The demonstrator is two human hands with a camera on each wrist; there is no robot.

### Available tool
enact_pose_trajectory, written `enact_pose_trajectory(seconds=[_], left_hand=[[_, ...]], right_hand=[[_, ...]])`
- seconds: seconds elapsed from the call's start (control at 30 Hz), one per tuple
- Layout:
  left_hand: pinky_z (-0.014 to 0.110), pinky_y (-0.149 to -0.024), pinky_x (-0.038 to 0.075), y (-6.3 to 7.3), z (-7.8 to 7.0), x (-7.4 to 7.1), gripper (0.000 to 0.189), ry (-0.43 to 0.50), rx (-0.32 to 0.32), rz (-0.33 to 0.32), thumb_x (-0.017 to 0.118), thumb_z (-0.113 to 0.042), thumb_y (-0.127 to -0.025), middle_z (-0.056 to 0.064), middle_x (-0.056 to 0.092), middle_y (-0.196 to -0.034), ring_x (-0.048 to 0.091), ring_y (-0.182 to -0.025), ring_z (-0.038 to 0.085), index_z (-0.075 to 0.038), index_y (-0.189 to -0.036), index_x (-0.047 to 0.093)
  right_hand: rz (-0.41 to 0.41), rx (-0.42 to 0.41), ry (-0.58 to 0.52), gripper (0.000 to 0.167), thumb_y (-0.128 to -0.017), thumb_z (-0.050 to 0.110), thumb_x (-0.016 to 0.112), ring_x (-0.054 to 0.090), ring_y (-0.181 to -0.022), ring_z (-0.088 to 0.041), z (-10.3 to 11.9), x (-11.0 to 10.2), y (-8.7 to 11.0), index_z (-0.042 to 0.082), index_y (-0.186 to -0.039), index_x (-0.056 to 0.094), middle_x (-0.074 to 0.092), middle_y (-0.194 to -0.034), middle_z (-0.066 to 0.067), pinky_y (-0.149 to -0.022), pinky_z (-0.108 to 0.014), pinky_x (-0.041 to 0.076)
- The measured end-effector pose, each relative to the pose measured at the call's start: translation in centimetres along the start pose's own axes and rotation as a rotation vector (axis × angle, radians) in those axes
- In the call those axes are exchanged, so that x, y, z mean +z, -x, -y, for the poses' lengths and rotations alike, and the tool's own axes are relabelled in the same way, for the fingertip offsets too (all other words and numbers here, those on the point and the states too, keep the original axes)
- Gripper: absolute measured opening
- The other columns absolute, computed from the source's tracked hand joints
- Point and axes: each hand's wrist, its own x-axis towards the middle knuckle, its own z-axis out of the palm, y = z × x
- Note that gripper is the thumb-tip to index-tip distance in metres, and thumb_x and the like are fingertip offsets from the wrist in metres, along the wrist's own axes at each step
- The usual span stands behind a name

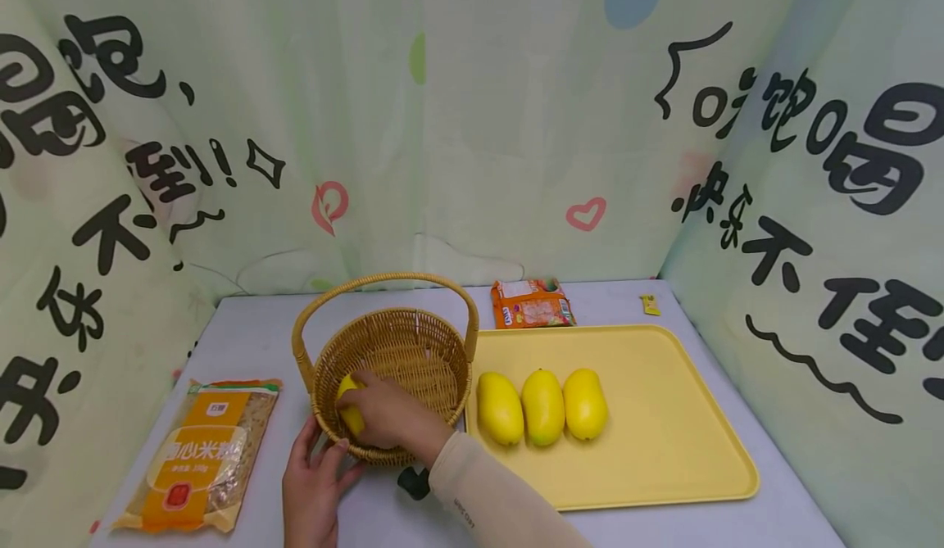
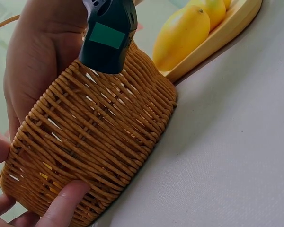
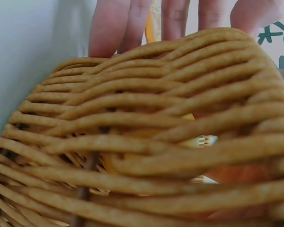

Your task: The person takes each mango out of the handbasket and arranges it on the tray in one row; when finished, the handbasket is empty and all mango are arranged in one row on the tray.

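A round wicker basket [image 1: 424, 360] with a tall hoop handle stands on the table. My right hand [image 1: 387, 409] reaches down inside it and grips a yellow mango [image 1: 351, 407] against the left inner wall. At the near left rim, my left hand [image 1: 317, 482] holds the basket, its thumb [image 2: 68, 201] on the outer weave. Three more mangoes [image 1: 543, 407] lie in a row on the yellow tray [image 1: 664, 417], right beside the basket. In the right wrist view, the wicker wall [image 3: 146, 113] hides most of the held mango; the left hand's fingers [image 3: 174, 16] show above it.
A bag of grain-like snacks [image 1: 199, 458] lies on the table at the left. Behind the tray are an orange packet [image 1: 533, 304] and a small yellow wrapped piece [image 1: 650, 305]. Printed curtains [image 1: 487, 122] enclose the table's back and sides.
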Motion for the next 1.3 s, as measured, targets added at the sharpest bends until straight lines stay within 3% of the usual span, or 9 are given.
enact_pose_trajectory(seconds=[0.23,0.5,0.7,1.0,1.3], left_hand=[[0.052,-0.097,0.062,-0.2,0.1,0.0,0.08,-0.006,0.006,0.004,0.053,-0.011,-0.107,0.011,0.007,-0.179,0.035,-0.155,0.041,-0.018,-0.172,0.007],[0.052,-0.098,0.062,0.1,0.0,0.0,0.08,-0.02,0.015,0.002,0.053,-0.011,-0.107,0.011,0.007,-0.179,0.034,-0.156,0.042,-0.018,-0.172,0.007],[0.053,-0.099,0.061,0.1,0.0,0.0,0.08,-0.024,0.011,-0.002,0.053,-0.011,-0.107,0.01,0.007,-0.179,0.034,-0.156,0.041,-0.019,-0.172,0.007],[0.051,-0.098,0.062,-0.3,0.3,0.0,0.081,-0.025,0.002,-0.005,0.053,-0.013,-0.108,0.008,0.005,-0.179,0.034,-0.156,0.041,-0.02,-0.173,0.006],[0.049,-0.094,0.064,-0.2,0.3,0.0,0.08,-0.028,0.016,-0.007,0.053,-0.012,-0.107,0.01,0.007,-0.179,0.036,-0.155,0.041,-0.018,-0.172,0.007]], right_hand=[[0.009,0.037,-0.041,0.051,-0.088,0.017,0.084,0.062,-0.133,-0.026,-0.1,0.0,0.1,0.032,-0.136,0.072,0.047,-0.163,-0.004,-0.107,-0.032,0.056],[0.016,0.039,-0.01,0.058,-0.09,0.023,0.083,0.053,-0.146,-0.025,-0.2,0.1,0.3,0.034,-0.144,0.067,0.045,-0.165,-0.005,-0.12,-0.04,0.049],[-0.022,0.043,0.01,0.057,-0.085,0.033,0.088,0.059,-0.136,-0.027,-0.4,0.1,0.8,0.034,-0.14,0.07,0.052,-0.158,-0.005,-0.113,-0.038,0.053],[-0.073,0.063,-0.128,0.055,-0.081,0.033,0.088,0.065,-0.126,-0.026,-1.3,-0.3,1.5,0.032,-0.134,0.074,0.053,-0.156,-0.006,-0.091,-0.03,0.059],[-0.115,0.056,-0.268,0.057,-0.08,0.032,0.085,0.066,-0.119,-0.026,-2.1,-1.0,2.3,0.033,-0.135,0.072,0.05,-0.159,-0.009,-0.085,-0.029,0.057]])
